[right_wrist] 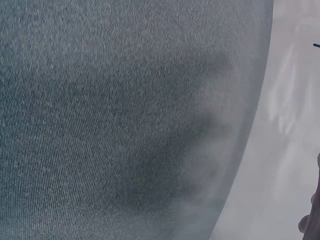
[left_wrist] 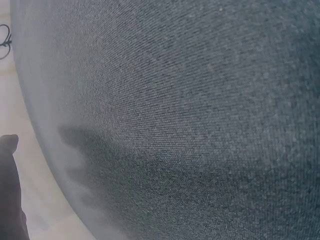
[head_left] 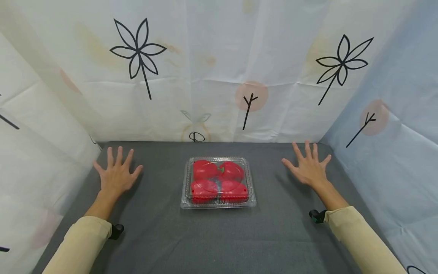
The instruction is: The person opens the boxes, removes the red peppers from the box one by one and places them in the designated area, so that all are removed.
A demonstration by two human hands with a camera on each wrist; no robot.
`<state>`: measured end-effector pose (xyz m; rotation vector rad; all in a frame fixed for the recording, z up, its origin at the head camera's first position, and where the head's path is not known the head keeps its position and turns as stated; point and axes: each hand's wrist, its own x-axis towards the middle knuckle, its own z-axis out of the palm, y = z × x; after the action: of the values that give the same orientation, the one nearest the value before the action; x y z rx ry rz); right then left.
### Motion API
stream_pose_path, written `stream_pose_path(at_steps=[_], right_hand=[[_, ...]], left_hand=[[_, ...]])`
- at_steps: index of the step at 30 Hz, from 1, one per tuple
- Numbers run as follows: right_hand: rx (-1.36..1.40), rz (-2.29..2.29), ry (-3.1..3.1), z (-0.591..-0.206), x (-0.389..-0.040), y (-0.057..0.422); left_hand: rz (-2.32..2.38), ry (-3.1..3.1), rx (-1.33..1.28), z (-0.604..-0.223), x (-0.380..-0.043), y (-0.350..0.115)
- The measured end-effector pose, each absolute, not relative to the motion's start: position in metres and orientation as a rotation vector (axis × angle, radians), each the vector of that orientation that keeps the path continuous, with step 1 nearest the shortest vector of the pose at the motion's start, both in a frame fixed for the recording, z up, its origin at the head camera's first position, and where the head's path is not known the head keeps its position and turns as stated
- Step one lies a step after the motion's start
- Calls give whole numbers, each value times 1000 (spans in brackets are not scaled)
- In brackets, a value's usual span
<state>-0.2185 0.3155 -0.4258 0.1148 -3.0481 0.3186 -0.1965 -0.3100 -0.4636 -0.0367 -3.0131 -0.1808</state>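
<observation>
A clear plastic clamshell box [head_left: 251, 186] with its lid down sits at the middle of the table. Inside are several red bell peppers [head_left: 205, 170], one showing a green stem. My left hand [head_left: 116, 176] is left of the box, fingers spread and holding nothing. To the right of the box, my right hand [head_left: 310, 168] is spread the same way, with nothing in it. Both hands are well apart from the box. Part of the left thumb [left_wrist: 10, 192] shows at the edge of the left wrist view; only slivers of the right hand [right_wrist: 313, 220] show in the right wrist view.
A grey cloth covers the table [head_left: 219, 243]. White fabric [head_left: 219, 45] printed with flowers stands behind its far edge, and more fabric [head_left: 403, 152] closes in the right side. Dark wrist devices [head_left: 116, 231] stick out at both sleeve cuffs.
</observation>
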Motion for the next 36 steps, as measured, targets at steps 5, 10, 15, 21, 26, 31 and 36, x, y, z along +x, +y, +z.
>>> stream_pose_path(at_steps=[5,10,15,21,26,31,36], right_hand=[[144,296,-3052,-425,-216,308],[207,266,-3046,-422,-213,297],[286,246,-3031,-417,-208,283],[383,212,-3004,-413,-200,264],[481,192,-2967,-411,-194,249],[591,181,-2930,-410,-187,235],[744,217,-2873,-410,-178,223]], left_hand=[[-175,-3016,-72,-463,-195,-302],[-182,-2994,-140,-461,-193,-288],[-153,-2970,-227,-461,-189,-272],[-148,-2944,-317,-461,-183,-253],[-162,-2922,-395,-458,-176,-238],[-179,-2898,-467,-456,-171,-227],[-242,-2918,-576,-456,-166,-220]])
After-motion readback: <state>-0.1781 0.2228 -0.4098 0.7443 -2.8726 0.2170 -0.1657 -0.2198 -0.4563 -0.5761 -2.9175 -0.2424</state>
